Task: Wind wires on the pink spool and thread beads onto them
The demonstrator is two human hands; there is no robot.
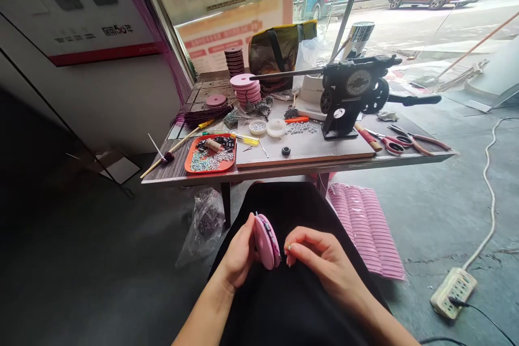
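Note:
A pink foam spool [265, 246] with dark line and small pieces in its groove is held over my lap. My left hand [240, 251] grips it from the left side, thumb on top and fingers behind. Just right of the spool is my right hand [314, 251], thumb and index finger pinched together. A tiny pale thing shows at those fingertips, too small to name. Whether a line runs from it to the spool I cannot make out.
On the table [174, 162] ahead are an orange tray [211, 168] of small parts, stacked pink spools [245, 84], a black hand-cranked winding machine [352, 89], scissors [393, 143] and pliers [421, 140]. Bagged pink spools [365, 227] and a power strip [453, 292] lie on the floor.

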